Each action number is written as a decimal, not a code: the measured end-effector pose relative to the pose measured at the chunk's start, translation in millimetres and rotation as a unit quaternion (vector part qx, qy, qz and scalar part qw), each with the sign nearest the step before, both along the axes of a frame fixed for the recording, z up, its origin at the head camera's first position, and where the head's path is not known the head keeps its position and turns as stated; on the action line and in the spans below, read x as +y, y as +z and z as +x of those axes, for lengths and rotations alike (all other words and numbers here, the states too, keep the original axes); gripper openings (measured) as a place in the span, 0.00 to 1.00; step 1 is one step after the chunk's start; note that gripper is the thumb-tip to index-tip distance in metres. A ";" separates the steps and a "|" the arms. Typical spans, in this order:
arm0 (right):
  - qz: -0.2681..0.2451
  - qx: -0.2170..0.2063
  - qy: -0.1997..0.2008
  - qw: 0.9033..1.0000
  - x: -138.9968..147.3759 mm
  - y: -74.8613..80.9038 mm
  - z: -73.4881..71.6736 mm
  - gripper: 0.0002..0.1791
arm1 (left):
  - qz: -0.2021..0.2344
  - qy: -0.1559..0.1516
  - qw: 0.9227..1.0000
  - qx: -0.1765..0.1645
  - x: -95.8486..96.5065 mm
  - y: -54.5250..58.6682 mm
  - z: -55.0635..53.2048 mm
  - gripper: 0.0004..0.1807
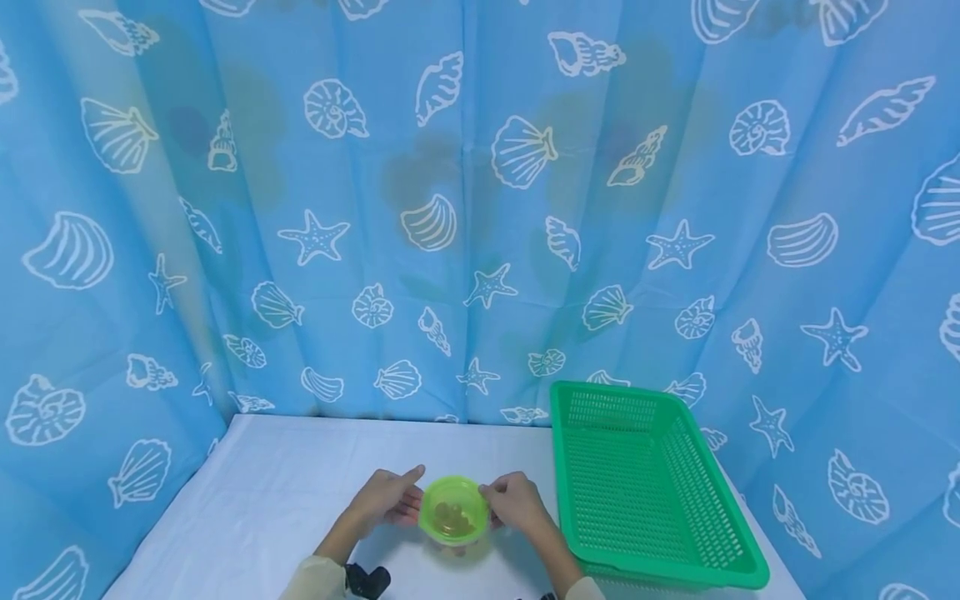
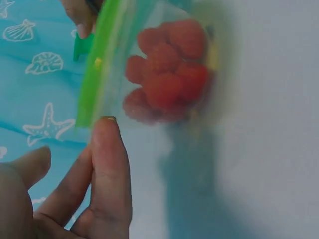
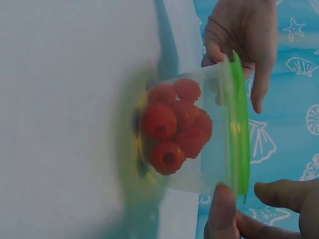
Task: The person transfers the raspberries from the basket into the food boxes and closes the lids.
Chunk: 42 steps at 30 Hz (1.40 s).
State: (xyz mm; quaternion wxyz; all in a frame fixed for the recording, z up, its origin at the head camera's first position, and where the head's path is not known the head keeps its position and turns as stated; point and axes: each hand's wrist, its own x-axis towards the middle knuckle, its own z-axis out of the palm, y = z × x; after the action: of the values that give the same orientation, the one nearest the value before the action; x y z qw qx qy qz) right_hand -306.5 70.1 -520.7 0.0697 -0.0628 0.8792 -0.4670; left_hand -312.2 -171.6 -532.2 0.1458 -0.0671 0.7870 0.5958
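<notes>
A clear plastic food container (image 3: 209, 174) with a translucent lime-green lid (image 1: 455, 492) is between the two hands over the white table. Several red raspberries (image 2: 164, 74) lie inside it. My left hand (image 1: 386, 497) is at the container's left side, its fingers extended and one fingertip against the wall under the rim; the thumb stands apart from the lid. On the opposite side my right hand (image 1: 517, 502) has a fingertip under the rim and its thumb at the lid's edge. Whether the container's base rests on the table is unclear.
A green plastic basket (image 1: 750, 575) with perforated walls stands on the right of the white table (image 1: 300, 467). Behind and beside the table hangs a blue curtain (image 1: 465, 208) printed with white shells and starfish. A black wrist device (image 1: 367, 581) is on the left wrist.
</notes>
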 end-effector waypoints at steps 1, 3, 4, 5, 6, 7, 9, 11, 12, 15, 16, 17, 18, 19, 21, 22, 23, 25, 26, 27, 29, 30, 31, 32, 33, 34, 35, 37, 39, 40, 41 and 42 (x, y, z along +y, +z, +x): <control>-0.004 0.000 -0.001 1.000 -1.1 0.8 -1.4 0.15 | 0.007 0.000 1.000 -0.008 -0.4 1.3 -1.2 0.35; -0.008 0.007 -0.008 1.000 -4.0 2.6 -6.0 0.14 | 0.021 0.008 1.000 -0.007 -1.6 3.6 -4.8 0.35; -0.013 0.010 -0.012 1.000 -5.7 3.8 -8.6 0.13 | 0.029 0.014 0.999 -0.003 -1.9 5.2 -6.9 0.35; -0.017 0.013 -0.016 1.000 -7.4 5.1 -11.2 0.13 | 0.034 0.020 0.999 0.002 -2.3 6.4 -9.4 0.35; -0.018 0.015 -0.019 1.000 -9.1 6.9 -13.5 0.12 | 0.038 0.026 0.999 0.006 -2.5 7.9 -12.0 0.34; -0.022 0.015 -0.022 0.999 -10.9 8.9 -15.8 0.12 | 0.041 0.030 0.999 0.010 -2.8 9.2 -14.6 0.33; -0.025 0.013 -0.026 0.999 -14.0 13.2 -20.6 0.13 | 0.044 0.038 0.998 0.013 -3.1 11.6 -20.1 0.32; -0.025 0.007 -0.028 0.999 -16.6 17.1 -26.8 0.14 | 0.040 0.045 0.998 0.016 -3.2 13.1 -25.8 0.31; -0.026 0.003 -0.029 0.999 -17.8 18.9 -30.7 0.15 | 0.037 0.050 0.998 0.019 -3.2 13.7 -28.7 0.31; -0.037 -0.014 -0.028 0.999 -19.9 22.6 -44.8 0.12 | 0.037 0.063 0.997 0.036 -2.8 12.5 -36.5 0.30; -0.040 -0.022 -0.029 0.999 -20.2 22.9 -49.6 0.11 | 0.042 0.064 0.996 0.040 -2.4 11.3 -38.5 0.29; -0.042 -0.030 -0.030 0.998 -20.4 23.4 -53.8 0.10 | 0.047 0.066 0.996 0.042 -1.8 10.0 -40.1 0.27; -0.042 -0.041 -0.031 0.998 -20.5 23.2 -57.9 0.09 | 0.051 0.068 0.995 0.043 -1.1 8.5 -41.3 0.26; -0.041 -0.051 -0.033 0.997 -20.4 22.8 -61.2 0.09 | 0.055 0.068 0.995 0.043 -0.4 6.8 -42.0 0.24; -0.034 -0.071 -0.036 0.996 -19.9 21.5 -66.8 0.07 | 0.057 0.069 0.995 0.037 1.1 3.9 -42.8 0.22; -0.027 -0.082 -0.035 0.996 -19.5 20.4 -69.0 0.07 | 0.055 0.069 0.996 0.033 1.8 2.6 -42.9 0.21; -0.018 -0.092 -0.034 0.995 -19.1 19.7 -70.7 0.06 | 0.049 0.069 0.996 0.031 2.5 2.0 -42.7 0.20; 0.001 -0.110 -0.030 0.993 -17.8 18.4 -73.7 0.05 | 0.034 0.070 0.997 0.022 4.2 1.7 -42.4 0.19; 0.009 -0.119 -0.028 0.992 -16.9 18.4 -75.0 0.05 | 0.022 0.071 0.997 0.016 5.6 2.5 -42.1 0.19; 0.015 -0.130 -0.027 0.991 -16.0 18.3 -76.1 0.05 | 0.010 0.071 0.997 0.009 7.0 3.4 -42.0 0.18; 0.017 -0.148 -0.029 0.988 -13.9 18.5 -77.9 0.05 | -0.010 0.073 0.997 -0.002 10.3 5.3 -41.9 0.17; 0.014 -0.155 -0.029 0.987 -12.7 17.8 -79.2 0.05 | -0.020 0.074 0.997 -0.007 11.8 6.6 -41.8 0.17; 0.007 -0.163 -0.029 0.986 -11.9 17.2 -80.3 0.05 | -0.028 0.076 0.997 -0.011 12.9 7.6 -41.9 0.17; 0.004 -0.167 -0.030 0.985 -11.5 16.9 -81.1 0.06 | -0.037 0.079 0.996 -0.014 13.8 8.1 -42.4 0.16; 0.001 -0.173 -0.031 0.985 -11.5 17.0 -81.6 0.06 | -0.043 0.081 0.996 -0.016 14.2 8.1 -43.4 0.16; -0.002 -0.176 -0.032 0.984 -11.7 16.9 -82.1 0.06 | -0.048 0.084 0.995 -0.017 14.3 7.9 -44.4 0.16; -0.002 -0.178 -0.033 0.983 -12.2 16.7 -82.7 0.06 | -0.053 0.087 0.995 -0.018 14.4 8.0 -45.3 0.16; -0.007 -0.185 -0.037 0.982 -13.7 18.0 -82.9 0.06 | -0.057 0.094 0.994 -0.020 14.0 6.9 -47.5 0.15; -0.008 -0.186 -0.040 0.982 -14.5 19.5 -82.6 0.06 | -0.058 0.097 0.993 -0.018 13.2 5.8 -48.7 0.15; -0.009 -0.187 -0.041 0.981 -14.5 19.6 -83.1 0.06 | -0.056 0.096 0.994 -0.014 12.8 5.7 -48.4 0.15; -0.010 -0.186 -0.042 0.982 -14.3 19.9 -83.3 0.06 | -0.053 0.093 0.994 -0.010 12.2 5.7 -48.0 0.15; -0.009 -0.185 -0.042 0.982 -14.0 20.2 -83.6 0.07 | -0.052 0.088 0.995 -0.007 11.2 5.7 -47.7 0.15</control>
State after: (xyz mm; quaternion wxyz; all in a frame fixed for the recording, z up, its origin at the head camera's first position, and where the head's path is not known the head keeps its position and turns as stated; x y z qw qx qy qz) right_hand -390.0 56.1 -500.6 0.2106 0.0614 0.8490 -0.4807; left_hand -359.9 -160.4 -526.6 0.0948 -0.1480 0.8068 0.5640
